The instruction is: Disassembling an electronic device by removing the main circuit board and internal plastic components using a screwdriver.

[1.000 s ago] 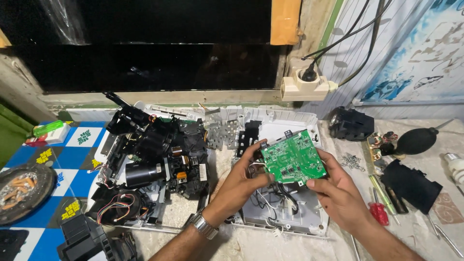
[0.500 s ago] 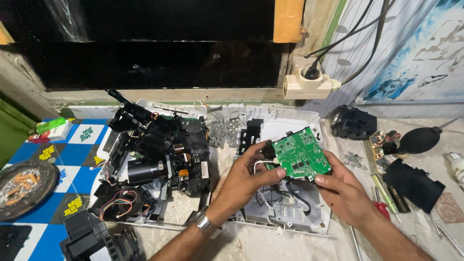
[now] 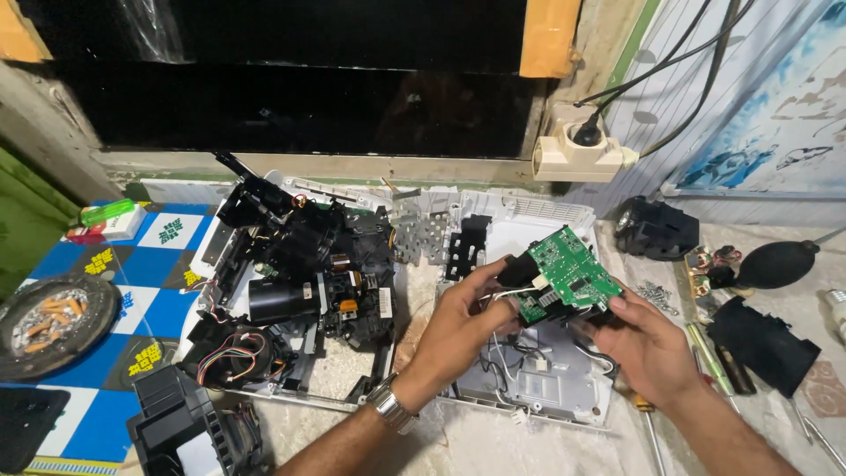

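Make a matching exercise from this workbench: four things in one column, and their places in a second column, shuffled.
Things:
1. green circuit board
2. ashtray
3. black rubber air blower
4. white power socket

Places:
A. far left, on the blue chequered cloth
B. on the wall under the window frame
C. held between the left hand and right hand
D. far right of the bench

Pairs: 1-C, 2-A, 3-D, 4-B

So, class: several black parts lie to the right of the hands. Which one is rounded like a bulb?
The black rubber air blower by the right edge. It is smooth and bulb-shaped; the black block behind it and the black housing nearer the camera are angular.
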